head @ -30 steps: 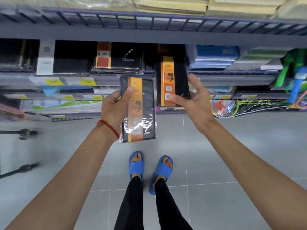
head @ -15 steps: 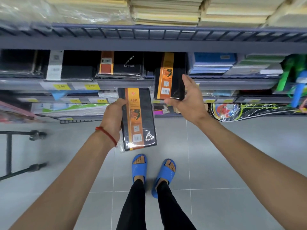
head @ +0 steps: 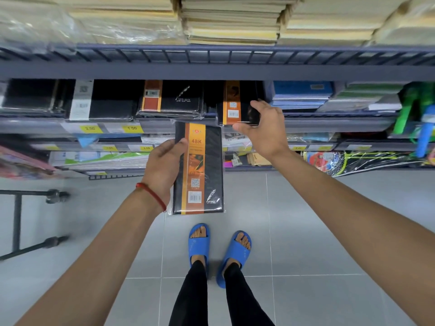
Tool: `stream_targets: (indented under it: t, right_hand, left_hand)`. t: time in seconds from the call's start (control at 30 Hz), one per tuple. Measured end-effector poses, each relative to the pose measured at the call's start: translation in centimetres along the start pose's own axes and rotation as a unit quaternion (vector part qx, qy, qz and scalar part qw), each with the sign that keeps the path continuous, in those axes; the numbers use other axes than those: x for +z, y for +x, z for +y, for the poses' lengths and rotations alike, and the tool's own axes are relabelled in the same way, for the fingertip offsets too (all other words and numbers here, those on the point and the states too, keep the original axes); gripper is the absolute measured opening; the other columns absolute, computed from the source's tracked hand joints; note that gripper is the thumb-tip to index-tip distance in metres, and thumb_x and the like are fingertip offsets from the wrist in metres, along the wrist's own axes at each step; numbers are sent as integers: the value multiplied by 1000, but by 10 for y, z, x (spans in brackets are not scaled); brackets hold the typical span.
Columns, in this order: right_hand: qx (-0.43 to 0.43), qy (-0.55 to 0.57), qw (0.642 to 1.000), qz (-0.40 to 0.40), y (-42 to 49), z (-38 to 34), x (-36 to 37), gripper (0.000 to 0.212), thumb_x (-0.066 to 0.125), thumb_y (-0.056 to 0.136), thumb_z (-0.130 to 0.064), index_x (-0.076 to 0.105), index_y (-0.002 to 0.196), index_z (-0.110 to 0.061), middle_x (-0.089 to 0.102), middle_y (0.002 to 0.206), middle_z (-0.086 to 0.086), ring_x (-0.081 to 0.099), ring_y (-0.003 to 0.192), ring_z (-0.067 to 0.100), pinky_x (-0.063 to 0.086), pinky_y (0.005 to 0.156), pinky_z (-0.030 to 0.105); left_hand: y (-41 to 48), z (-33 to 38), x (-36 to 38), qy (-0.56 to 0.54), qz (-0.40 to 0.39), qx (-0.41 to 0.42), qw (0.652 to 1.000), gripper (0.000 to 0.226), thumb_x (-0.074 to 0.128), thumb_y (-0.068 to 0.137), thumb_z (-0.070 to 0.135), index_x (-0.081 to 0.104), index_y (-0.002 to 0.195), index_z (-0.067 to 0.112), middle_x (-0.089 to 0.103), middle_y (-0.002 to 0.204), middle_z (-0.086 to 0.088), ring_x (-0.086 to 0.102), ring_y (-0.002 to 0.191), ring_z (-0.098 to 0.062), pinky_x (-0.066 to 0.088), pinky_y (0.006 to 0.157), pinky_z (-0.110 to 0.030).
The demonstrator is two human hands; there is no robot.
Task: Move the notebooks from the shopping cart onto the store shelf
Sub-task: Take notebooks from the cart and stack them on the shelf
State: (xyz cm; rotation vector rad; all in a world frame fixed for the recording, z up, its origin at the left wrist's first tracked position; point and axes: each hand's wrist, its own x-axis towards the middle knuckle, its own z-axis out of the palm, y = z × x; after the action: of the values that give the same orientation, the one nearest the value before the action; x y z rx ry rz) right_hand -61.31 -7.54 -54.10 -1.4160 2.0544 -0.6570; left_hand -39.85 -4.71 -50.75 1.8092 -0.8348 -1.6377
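My left hand [head: 164, 168] grips the left edge of a black notebook [head: 207, 165] with an orange band marked 48K, wrapped in clear plastic, held upright in front of the shelf. My right hand [head: 261, 128] is closed on the lower right corner of a second, matching black-and-orange notebook [head: 233, 102], which lies partly inside the grey store shelf [head: 329, 123], its near end sticking out past the shelf edge. Only part of the shopping cart [head: 17, 222] shows, as a dark frame at the far left.
Other black notebooks [head: 171, 100] fill the same shelf to the left; blue and green books [head: 303, 92] lie to the right. Yellow price tags [head: 131, 128] line the shelf edge. Pale paper stacks [head: 230, 17] sit on the shelf above. Grey tiled floor and blue sandals below.
My right hand closed on the second notebook and pushed it further into the shelf. My left hand stayed in place with its notebook, which turned more upright.
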Motion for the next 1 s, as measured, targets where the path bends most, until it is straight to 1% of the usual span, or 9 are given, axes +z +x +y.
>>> stream_targets:
  t: [0.17, 0.27, 0.37, 0.5, 0.63, 0.73, 0.8, 0.93, 1.0]
  right_hand:
    - [14, 30, 999, 17, 3, -2, 2, 78, 82, 79, -37, 49, 145, -12, 55, 140, 9, 38, 137, 23, 38, 112, 33]
    - [15, 38, 999, 20, 7, -2, 3, 79, 83, 77, -39, 49, 144, -13, 56, 139, 8, 42, 136, 24, 42, 110, 37]
    - [10, 48, 999, 15, 7, 1, 3, 78, 83, 78, -38, 49, 144, -12, 57, 140, 8, 44, 136, 23, 42, 110, 36]
    - [5, 87, 996, 14, -3, 9, -2, 65, 76, 87, -24, 48, 145, -11, 54, 145, 5, 46, 137, 20, 39, 114, 35]
    - [1, 133, 991, 4, -10, 17, -10, 50, 59, 98, -10, 46, 146, -9, 54, 145, 4, 47, 136, 17, 42, 112, 37]
    - [16, 164, 986, 2, -10, 20, -20, 42, 48, 102, -4, 49, 144, -7, 56, 142, 6, 51, 132, 16, 39, 109, 20]
    - [24, 175, 984, -11, -9, 22, -25, 42, 43, 103, -2, 50, 144, -8, 57, 142, 5, 51, 132, 16, 37, 111, 21]
    - [25, 190, 981, -15, -9, 27, -26, 39, 41, 102, 1, 57, 137, -7, 64, 125, -1, 57, 122, 15, 43, 111, 36]
    - [16, 183, 983, -20, -10, 28, -24, 38, 43, 103, -4, 55, 139, -9, 64, 129, 0, 56, 125, 15, 45, 110, 36]
  left_hand:
    - [-4, 5, 8, 2, -17, 32, 999, 27, 53, 100, 36, 74, 105, 19, 77, 99, -7, 71, 85, -21, 56, 86, -39]
    - [-3, 7, 14, -1, -19, 11, 1000, 27, 52, 100, 34, 73, 98, 18, 76, 87, -3, 71, 78, -18, 56, 79, -35]
    - [-2, 11, 19, -48, -44, -24, 998, 18, 49, 96, 14, 64, 88, 10, 71, 72, -1, 67, 67, -18, 57, 67, -31]
    - [0, 12, 25, -53, -29, -13, 998, 16, 61, 80, 0, 56, 94, 2, 73, 81, -10, 68, 77, -27, 54, 89, -47]
    - [-6, 20, 43, -27, -26, 12, 999, 32, 61, 92, 7, 60, 123, 4, 74, 105, -18, 71, 81, -24, 59, 69, -33]
    - [-5, 34, 60, -26, -26, 44, 998, 27, 54, 99, 9, 59, 125, 9, 73, 107, -13, 71, 88, -25, 62, 64, -31]
    - [4, 44, 74, -11, -26, 68, 997, 26, 51, 101, 8, 59, 125, 8, 72, 112, -14, 71, 93, -24, 61, 70, -30]
    - [26, 62, 101, 19, 6, 88, 996, 42, 58, 98, 13, 49, 139, 3, 63, 128, -11, 63, 113, -22, 50, 102, -35]
    - [39, 67, 110, 25, 18, 82, 996, 46, 62, 96, 17, 47, 135, -2, 66, 123, -15, 65, 111, -27, 51, 101, -43]
